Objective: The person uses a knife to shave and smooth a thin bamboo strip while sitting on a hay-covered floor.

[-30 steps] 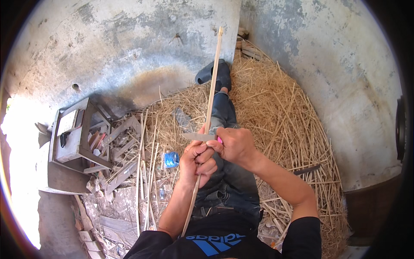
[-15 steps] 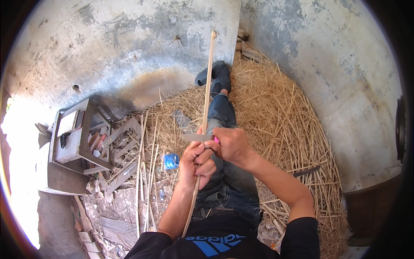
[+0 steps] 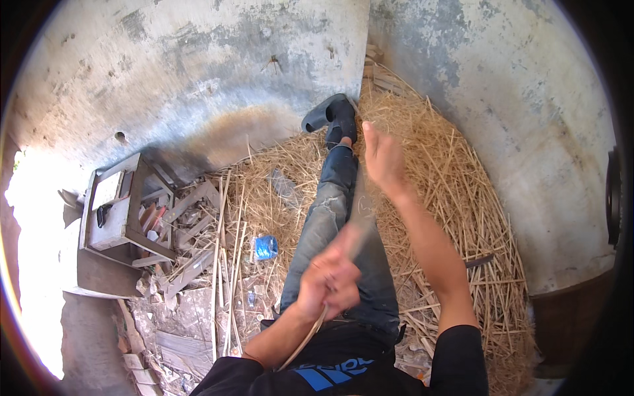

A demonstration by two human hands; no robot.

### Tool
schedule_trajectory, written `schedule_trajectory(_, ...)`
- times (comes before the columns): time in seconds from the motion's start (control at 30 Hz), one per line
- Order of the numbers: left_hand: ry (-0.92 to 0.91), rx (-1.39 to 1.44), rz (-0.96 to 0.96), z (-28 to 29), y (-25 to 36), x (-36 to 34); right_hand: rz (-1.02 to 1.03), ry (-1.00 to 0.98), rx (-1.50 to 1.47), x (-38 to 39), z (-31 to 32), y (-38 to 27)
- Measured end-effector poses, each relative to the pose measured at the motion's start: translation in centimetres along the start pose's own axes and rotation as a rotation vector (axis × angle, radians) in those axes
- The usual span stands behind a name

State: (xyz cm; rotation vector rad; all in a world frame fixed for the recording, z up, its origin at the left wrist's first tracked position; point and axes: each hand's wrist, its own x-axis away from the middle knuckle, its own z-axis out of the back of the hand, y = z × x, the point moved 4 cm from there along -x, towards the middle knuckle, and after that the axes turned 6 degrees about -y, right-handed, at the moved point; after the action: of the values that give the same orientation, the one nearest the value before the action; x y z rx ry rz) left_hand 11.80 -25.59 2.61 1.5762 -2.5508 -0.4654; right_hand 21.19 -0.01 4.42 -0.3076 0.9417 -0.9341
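Blurred by motion, my left hand (image 3: 328, 282) is closed round a thin pale wooden strip. The strip's lower end (image 3: 305, 343) bends down toward my shirt. Above the hand, a smeared pale streak (image 3: 360, 208) runs up over my thigh; whether it is all strip cannot be made out. Farther forward and to the right, my right hand (image 3: 384, 162) is raised above the straw, also blurred. Its thumb points up and its other fingers look curled in. The grey-bladed knife with a pink handle, seen in this hand earlier, does not show clearly now.
My jeans-clad leg (image 3: 327, 211) stretches toward the wall, ending in a dark shoe (image 3: 340, 115). Straw (image 3: 449, 178) covers the right side, a dark blade-like piece (image 3: 480, 261) on it. To the left are a wooden stool (image 3: 122, 208), loose sticks (image 3: 221, 264) and a blue packet (image 3: 265, 247).
My hands have come apart: the right swung forward and right, the left dropped nearer my waist. The strip, formerly upright toward the wall, now tilts right and is blurred.
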Motion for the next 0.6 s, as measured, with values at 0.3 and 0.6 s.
schedule_trajectory(0.3,-0.165,0.060,0.250,-1.9,-4.2,-1.2,-0.416,-0.064,-0.306,-2.1,4.6,7.0)
schedule_trajectory(0.6,-0.104,0.124,0.115,-0.7,-2.5,-2.3,-0.311,0.017,-1.396,0.3,10.8,-0.8)
